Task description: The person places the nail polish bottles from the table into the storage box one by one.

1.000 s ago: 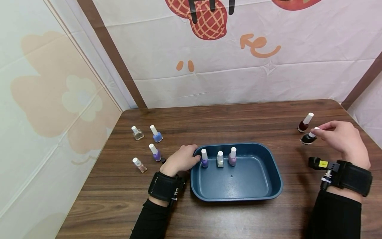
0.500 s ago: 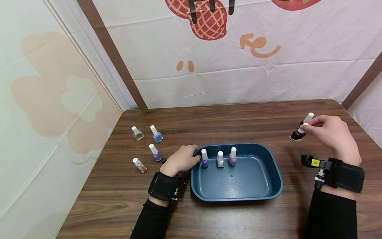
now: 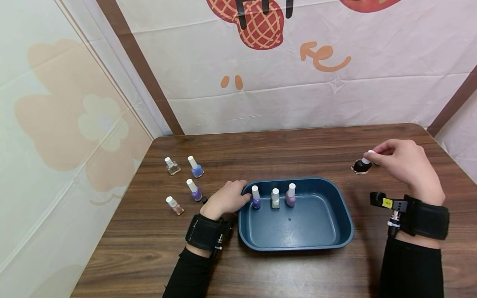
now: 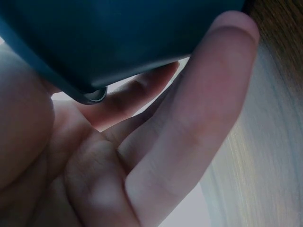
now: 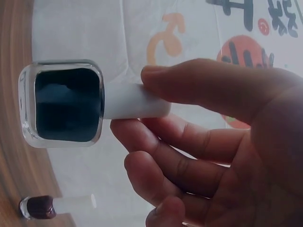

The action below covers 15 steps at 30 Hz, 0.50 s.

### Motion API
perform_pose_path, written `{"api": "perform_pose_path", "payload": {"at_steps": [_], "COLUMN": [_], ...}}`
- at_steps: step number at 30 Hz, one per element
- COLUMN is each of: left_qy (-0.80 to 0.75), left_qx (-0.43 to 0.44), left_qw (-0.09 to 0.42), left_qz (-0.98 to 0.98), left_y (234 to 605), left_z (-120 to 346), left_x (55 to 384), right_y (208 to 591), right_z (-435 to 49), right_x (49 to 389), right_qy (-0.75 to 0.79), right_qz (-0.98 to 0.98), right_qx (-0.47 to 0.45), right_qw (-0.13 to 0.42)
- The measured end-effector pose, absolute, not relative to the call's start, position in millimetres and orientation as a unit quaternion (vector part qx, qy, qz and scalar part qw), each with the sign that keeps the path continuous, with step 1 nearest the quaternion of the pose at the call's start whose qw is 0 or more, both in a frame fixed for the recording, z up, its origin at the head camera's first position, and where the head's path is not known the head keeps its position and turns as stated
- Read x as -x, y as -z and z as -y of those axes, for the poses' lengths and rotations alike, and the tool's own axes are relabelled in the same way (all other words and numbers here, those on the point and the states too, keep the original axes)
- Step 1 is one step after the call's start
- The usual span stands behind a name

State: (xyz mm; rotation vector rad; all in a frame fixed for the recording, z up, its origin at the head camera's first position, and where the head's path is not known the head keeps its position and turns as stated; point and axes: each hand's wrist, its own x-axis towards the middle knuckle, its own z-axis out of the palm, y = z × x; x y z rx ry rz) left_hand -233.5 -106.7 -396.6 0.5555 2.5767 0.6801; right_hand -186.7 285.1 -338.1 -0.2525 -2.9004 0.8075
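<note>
My right hand pinches the white cap of a black nail polish bottle between thumb and fingers, right of the tray. In the right wrist view its square glass body hangs above the tabletop. A dark red nail polish bottle stands behind it, mostly hidden in the head view. My left hand grips the left end of a dark blue tray, thumb at the rim and fingers round the outside. Inside the tray, a purple bottle, a pale bottle and a mauve bottle stand in a row.
Left of the tray stand a clear bottle, a blue bottle, another purple bottle and a pinkish bottle. A small dark thing shows beside the left hand. Cloth walls rise behind the wooden table.
My right hand has carried the black nail polish bottle leftward and slightly away, and now covers most of the dark red bottle. The left hand and tray have stayed put.
</note>
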Motion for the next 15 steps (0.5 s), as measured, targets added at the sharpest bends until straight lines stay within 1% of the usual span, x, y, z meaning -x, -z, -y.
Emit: {"api": "perform_pose_path", "payload": {"at_steps": [7,15], "left_qy": [-0.242,-0.237], "left_qx": [-0.2,-0.206], "left_qw": [0.205,0.201], "left_qz": [-0.927,-0.928], "left_y": [398.7,397.8], "left_z": [106.9,106.9], "left_x": [234.5,234.6], "right_y": [331.5,325.8], "right_z": [-275.1,-263.4], "right_x": [186.4,186.0], "right_qy": [-0.274,-0.278], "right_qz": [0.958,0.958], "right_qx": [0.067,0.027], "right_qw": [0.061,0.066]}}
